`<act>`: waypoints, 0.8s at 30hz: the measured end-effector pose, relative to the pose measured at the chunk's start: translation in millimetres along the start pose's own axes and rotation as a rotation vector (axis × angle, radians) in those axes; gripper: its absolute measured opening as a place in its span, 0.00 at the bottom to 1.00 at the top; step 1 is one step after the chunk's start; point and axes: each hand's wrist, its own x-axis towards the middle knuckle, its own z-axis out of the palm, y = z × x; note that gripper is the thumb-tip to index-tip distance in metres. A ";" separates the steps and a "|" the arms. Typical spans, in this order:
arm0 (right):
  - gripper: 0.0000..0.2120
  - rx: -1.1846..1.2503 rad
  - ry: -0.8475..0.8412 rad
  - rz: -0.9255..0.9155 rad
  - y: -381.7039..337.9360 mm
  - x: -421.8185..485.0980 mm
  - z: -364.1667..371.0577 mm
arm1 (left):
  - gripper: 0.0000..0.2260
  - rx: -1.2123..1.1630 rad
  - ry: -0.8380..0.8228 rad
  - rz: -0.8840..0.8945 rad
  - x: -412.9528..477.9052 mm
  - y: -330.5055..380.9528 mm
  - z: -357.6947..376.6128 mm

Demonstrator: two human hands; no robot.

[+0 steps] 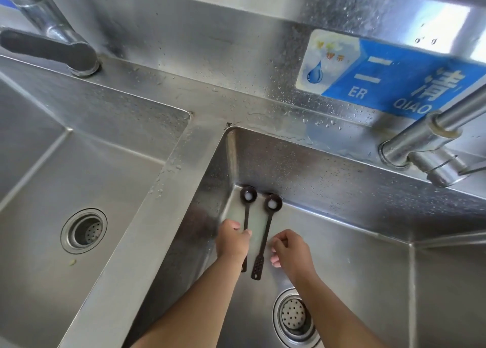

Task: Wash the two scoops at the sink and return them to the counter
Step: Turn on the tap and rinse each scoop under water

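Two dark, long-handled scoops lie side by side in the right sink basin (363,258), bowls toward the back wall, each with white residue inside. My left hand (232,242) is closed around the handle of the left scoop (248,193); the handle's end shows below my wrist. The right scoop (273,203) rests on the basin floor, its perforated handle end pointing toward me. My right hand (292,250) hovers just right of that handle, fingers curled but apart, holding nothing.
A round drain (293,316) sits in the basin near my right forearm. The right faucet (420,147) juts over the back rim. A steel divider (168,179) separates a left basin with its own drain (84,230) and faucet (52,45). A blue sign (394,76) is on the backsplash.
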 end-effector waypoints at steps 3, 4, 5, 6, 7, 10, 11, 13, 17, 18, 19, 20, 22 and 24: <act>0.07 0.076 -0.038 0.001 -7.7 -20.1 -22.9 | 0.22 -0.020 -0.128 -0.034 -21.1 21.4 -6.2; 0.07 0.107 -0.052 0.000 -11.1 -27.3 -32.7 | 0.21 0.002 -0.168 -0.008 -29.2 32.9 -9.1; 0.07 0.139 -0.062 0.000 -14.6 -34.6 -44.0 | 0.18 0.042 -0.200 0.039 -36.9 45.4 -12.2; 0.07 0.178 -0.069 -0.001 -18.1 -42.5 -56.2 | 0.12 0.090 -0.229 0.101 -45.4 59.9 -17.1; 0.06 0.218 -0.069 -0.004 -22.0 -50.8 -69.3 | 0.08 0.128 -0.254 0.162 -54.0 75.2 -21.8; 0.05 0.286 -0.034 -0.050 -36.6 -77.4 -112.7 | 0.11 0.215 -0.313 0.301 -81.7 122.4 -37.2; 0.05 0.284 0.002 -0.077 -41.5 -86.1 -128.6 | 0.10 0.256 -0.311 0.357 -91.4 137.7 -42.3; 0.07 0.236 0.121 -0.153 -51.3 -102.0 -161.7 | 0.08 0.327 -0.268 0.481 -110.3 166.0 -52.9; 0.04 0.077 0.402 -0.271 -75.2 -123.6 -214.4 | 0.09 0.380 -0.138 0.811 -129.9 207.1 -67.1; 0.04 0.064 0.455 -0.272 -81.5 -125.7 -224.3 | 0.11 0.431 -0.102 0.890 -131.0 214.9 -67.9; 0.08 0.055 0.477 -0.270 -88.3 -126.3 -232.7 | 0.14 0.492 -0.076 0.956 -131.4 220.8 -67.3; 0.12 0.043 0.466 -0.267 -95.7 -126.5 -238.9 | 0.17 0.553 -0.060 1.005 -131.4 225.2 -65.9; 0.21 0.000 0.425 -0.274 -109.7 -122.6 -246.5 | 0.22 0.674 -0.037 1.052 -130.7 230.7 -62.5; 0.26 -0.065 0.406 -0.310 -122.6 -117.0 -249.2 | 0.26 0.784 -0.008 1.047 -127.3 232.5 -59.4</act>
